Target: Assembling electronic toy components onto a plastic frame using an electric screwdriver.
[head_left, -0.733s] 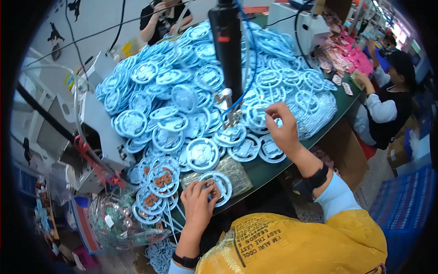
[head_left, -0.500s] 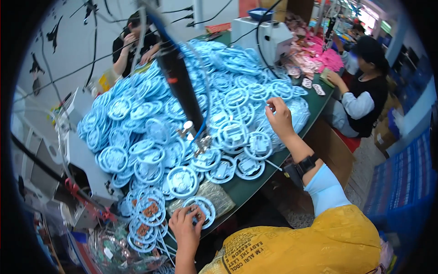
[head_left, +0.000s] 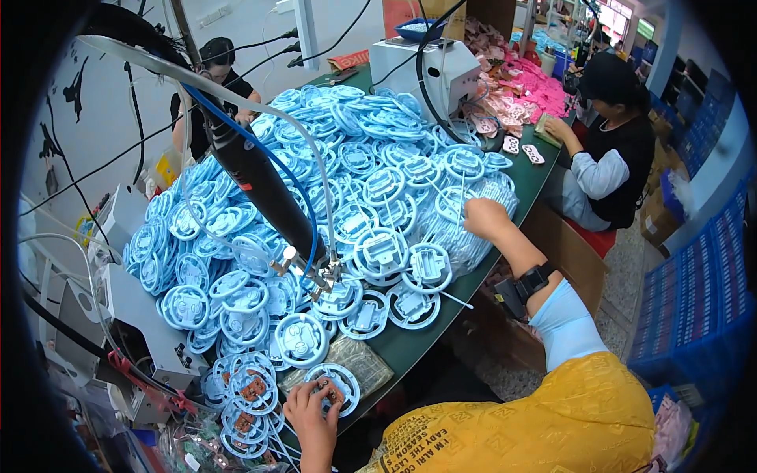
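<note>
My left hand (head_left: 310, 410) has its fingers curled over a small brown circuit board (head_left: 331, 392) inside a light-blue plastic ring (head_left: 354, 387). That ring rests partly on a flat, clear-wrapped packet (head_left: 359, 366) at the table's near edge. Farther right, my right hand (head_left: 485, 218) is closed at the edge of another light-blue plastic ring (head_left: 453, 205), beside a clear plastic bag (head_left: 473, 240); its fingertips are partly hidden. Left of my left hand lie stacked rings (head_left: 254, 382) with brown boards in them and thin stems hanging down.
A large heap of light-blue rings (head_left: 303, 339) covers the green table (head_left: 430, 323). Over it hangs a black tool (head_left: 264, 193) with a metal tip and hoses. A grey machine (head_left: 426, 71) stands behind. One co-worker (head_left: 611, 150) sits right, another (head_left: 209, 102) far left. Blue crates (head_left: 694, 292) stand right.
The view has shifted, so the heap sits lower and more to the left. My right hand has come down and closed at a ring's edge. My left hand stays on the board.
</note>
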Demonstrator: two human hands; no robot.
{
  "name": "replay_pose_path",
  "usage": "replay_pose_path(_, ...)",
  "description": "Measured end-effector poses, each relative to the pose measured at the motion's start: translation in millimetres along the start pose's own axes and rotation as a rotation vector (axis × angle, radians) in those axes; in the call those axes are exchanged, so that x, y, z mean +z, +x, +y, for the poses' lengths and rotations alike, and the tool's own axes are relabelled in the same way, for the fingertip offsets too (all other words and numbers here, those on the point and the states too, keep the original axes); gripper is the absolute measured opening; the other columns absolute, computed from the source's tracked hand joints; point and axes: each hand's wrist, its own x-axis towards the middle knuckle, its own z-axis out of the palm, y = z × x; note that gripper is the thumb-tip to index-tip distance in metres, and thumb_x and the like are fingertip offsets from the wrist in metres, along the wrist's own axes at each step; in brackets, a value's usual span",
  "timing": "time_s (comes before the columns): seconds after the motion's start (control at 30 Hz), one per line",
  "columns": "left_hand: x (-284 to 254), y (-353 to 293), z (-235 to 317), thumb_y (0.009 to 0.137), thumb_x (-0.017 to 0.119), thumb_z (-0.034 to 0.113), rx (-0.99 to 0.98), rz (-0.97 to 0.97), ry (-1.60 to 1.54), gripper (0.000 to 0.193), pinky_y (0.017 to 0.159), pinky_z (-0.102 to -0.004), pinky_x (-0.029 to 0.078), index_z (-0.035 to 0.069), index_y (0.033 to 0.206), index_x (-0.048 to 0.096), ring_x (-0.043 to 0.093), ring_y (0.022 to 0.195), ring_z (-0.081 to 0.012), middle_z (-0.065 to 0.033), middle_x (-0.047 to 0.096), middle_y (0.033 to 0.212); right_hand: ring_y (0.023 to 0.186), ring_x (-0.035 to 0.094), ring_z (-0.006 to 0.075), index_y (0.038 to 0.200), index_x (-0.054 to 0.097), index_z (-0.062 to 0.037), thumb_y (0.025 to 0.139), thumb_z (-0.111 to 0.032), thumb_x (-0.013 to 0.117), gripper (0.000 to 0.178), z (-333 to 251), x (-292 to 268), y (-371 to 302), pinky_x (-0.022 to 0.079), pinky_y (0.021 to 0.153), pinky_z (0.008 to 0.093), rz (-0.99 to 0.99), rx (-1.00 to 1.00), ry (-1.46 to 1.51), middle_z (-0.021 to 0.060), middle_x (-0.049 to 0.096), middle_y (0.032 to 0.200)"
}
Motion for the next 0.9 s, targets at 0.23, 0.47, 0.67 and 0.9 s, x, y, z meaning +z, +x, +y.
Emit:
replay_pose_path(0.23, 1, 2, 1, 0.065, 0.084, 0.009, 0.015, -0.01, 0.006, 0.046, 0.102, -0.0475, 0.03, 0.009, 0.109, 0.067, 0.048, 0.125, -0.0329, -0.0087, 0.059, 0.124, 0.098, 0.067, 0.0346, 0.105, 0.064, -0.0052, 0.077, -0.035, 0.072, 0.041, -26, 26, -26, 0.053, 0.083, 0.0451, -0.1, -0.427, 0.47, 0.0146, 0.07, 0.107)
replay_pose_path(0.47, -2, 2, 4, 0.066, 0.083, 0.008, 0.006, -0.01, -0.002, 0.046, 0.102, -0.0471, 0.031, 0.009, 0.108, 0.067, 0.049, 0.125, -0.0325, -0.0089, 0.059, 0.124, 0.099, 0.065, 0.045, 0.134, 0.044, -0.0004, 0.079, -0.059, 0.071, 0.084, -55, 26, -90, 0.052, 0.084, 0.0498, -0.338, -0.253, 0.452, 0.0275, 0.068, 0.104)
replay_pose_path(0.67, -1, 3, 7, 0.067, 0.082, 0.008, 0.027, -0.004, 0.011, 0.045, 0.102, -0.0474, 0.031, 0.009, 0.109, 0.066, 0.049, 0.125, -0.0326, -0.0095, 0.059, 0.124, 0.096, 0.065, 0.0453, 0.132, 0.044, 0.0015, 0.079, -0.059, 0.072, 0.084, -119, 58, -87, 0.052, 0.082, 0.0507, -0.08, -0.314, 0.649, 0.0279, 0.066, 0.106)
replay_pose_path(0.9, -1, 3, 7, 0.068, 0.081, 0.007, 0.035, -0.001, 0.014, 0.046, 0.102, -0.0482, 0.031, 0.009, 0.111, 0.066, 0.049, 0.125, -0.0332, -0.0095, 0.059, 0.124, 0.093, 0.065, 0.0417, 0.115, 0.059, -0.0003, 0.087, -0.054, 0.064, 0.061, -122, 48, -51, 0.052, 0.078, 0.0507, 0.027, -0.392, 0.625, 0.0222, 0.066, 0.101)
